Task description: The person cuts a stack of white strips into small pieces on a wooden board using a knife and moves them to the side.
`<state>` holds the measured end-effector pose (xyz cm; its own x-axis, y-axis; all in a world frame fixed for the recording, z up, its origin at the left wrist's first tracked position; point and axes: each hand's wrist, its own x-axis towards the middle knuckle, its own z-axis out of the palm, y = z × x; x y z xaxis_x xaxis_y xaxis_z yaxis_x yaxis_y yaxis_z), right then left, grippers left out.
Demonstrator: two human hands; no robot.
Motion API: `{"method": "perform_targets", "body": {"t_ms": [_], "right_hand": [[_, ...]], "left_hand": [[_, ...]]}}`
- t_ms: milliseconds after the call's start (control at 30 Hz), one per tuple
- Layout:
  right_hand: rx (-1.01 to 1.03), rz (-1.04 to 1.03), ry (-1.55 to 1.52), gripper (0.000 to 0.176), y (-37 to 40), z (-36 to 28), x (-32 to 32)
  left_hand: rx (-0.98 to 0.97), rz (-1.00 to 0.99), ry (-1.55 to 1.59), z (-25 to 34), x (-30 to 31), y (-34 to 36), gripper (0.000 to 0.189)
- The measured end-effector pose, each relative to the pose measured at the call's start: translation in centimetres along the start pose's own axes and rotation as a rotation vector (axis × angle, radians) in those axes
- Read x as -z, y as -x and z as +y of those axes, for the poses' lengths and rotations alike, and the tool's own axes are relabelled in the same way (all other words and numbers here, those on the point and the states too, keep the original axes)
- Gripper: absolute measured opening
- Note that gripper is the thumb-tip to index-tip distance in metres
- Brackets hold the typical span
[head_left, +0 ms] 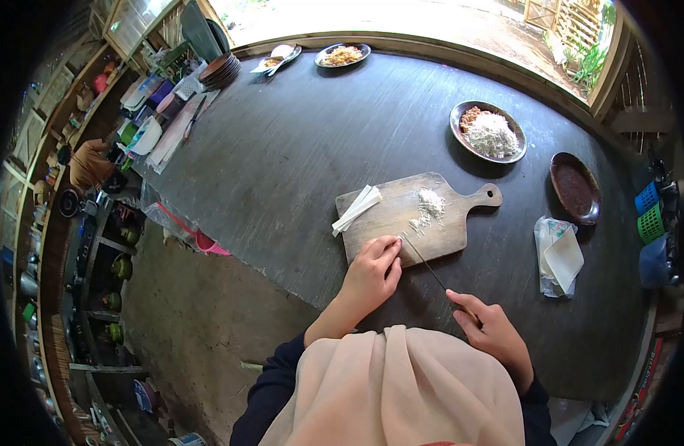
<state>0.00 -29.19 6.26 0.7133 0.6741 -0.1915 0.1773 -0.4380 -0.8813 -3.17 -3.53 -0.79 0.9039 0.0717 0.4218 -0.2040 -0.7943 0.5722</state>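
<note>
A wooden cutting board (390, 212) with a handle lies in front of me. My left hand (374, 269) is at its near edge, fingertips pressed together on a white food strip, mostly hidden under them. My right hand (492, 332) grips the handle of a knife (429, 269), whose thin blade reaches across the board's near edge to just beside my left fingertips. Several long white strips (357, 209) lie together at the board's left side. Towards the handle side sits a small heap of finely cut white shreds (430, 205), with loose bits scattered below it.
Beyond the board stands a plate (461, 141) heaped with white shreds and brownish pieces. To the right are an empty brown oval dish (576, 189) and a plastic packet (557, 256) with a white slab. Plates of food (343, 55) and stacked brown plates (220, 72) line the far edge.
</note>
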Motion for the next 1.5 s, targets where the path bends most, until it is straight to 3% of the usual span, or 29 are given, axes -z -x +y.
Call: {"method": "perform_targets", "body": {"t_ms": [433, 733, 933, 1500], "right_hand": [[0.052, -0.001, 0.03, 0.035, -0.4, 0.0, -0.2], [-0.067, -0.074, 0.064, 0.034, -0.6, -1.0, 0.6], [0.011, -0.042, 0.047, 0.035, 0.2, 0.4, 0.9], [-0.036, -0.026, 0.007, 0.035, -0.7, 0.1, -0.1]], "left_hand": [[0.008, -0.009, -0.012, 0.0, -0.1, 0.2, 0.032], [-0.01, -0.009, -0.036, 0.1, -0.1, 0.1, 0.033], [-0.002, 0.015, -0.005, 0.0, -0.3, 0.1, 0.032], [0.004, 0.021, 0.01, 0.0, -0.1, 0.0, 0.03]]}}
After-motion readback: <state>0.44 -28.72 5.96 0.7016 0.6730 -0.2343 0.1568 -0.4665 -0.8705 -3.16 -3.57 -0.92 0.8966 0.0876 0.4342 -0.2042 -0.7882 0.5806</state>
